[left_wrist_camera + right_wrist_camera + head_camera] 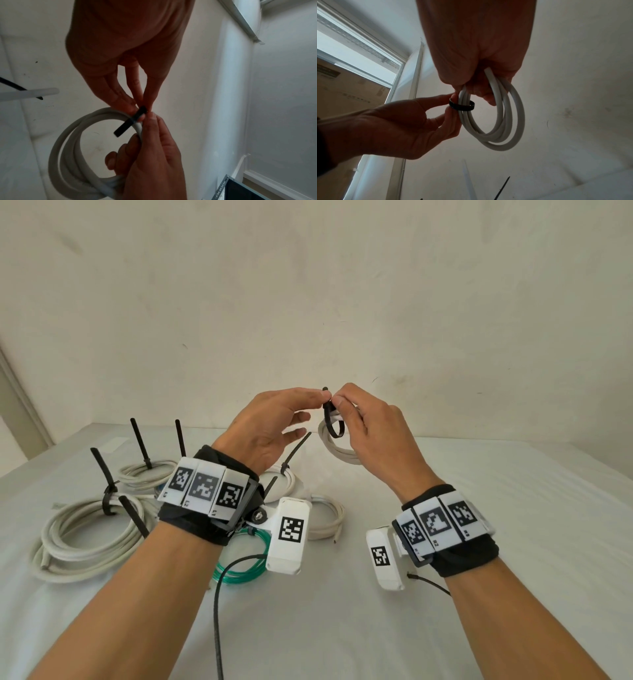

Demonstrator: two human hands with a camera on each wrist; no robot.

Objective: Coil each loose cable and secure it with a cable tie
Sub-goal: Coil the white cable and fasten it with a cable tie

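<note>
Right hand (368, 429) grips a small white cable coil (496, 121) above the table (513, 542); left hand (270, 426) pinches the black tie (462, 106) looped around it. Light, springy coil; hold beside the tie.

A small white cable coil (337, 448) hangs in the air above the desk's far middle, its few loops bunched together. A black cable tie (331, 422) is looped loosely round the bundle at its top, one end poking upward. Both hands pinch the tie.
</note>
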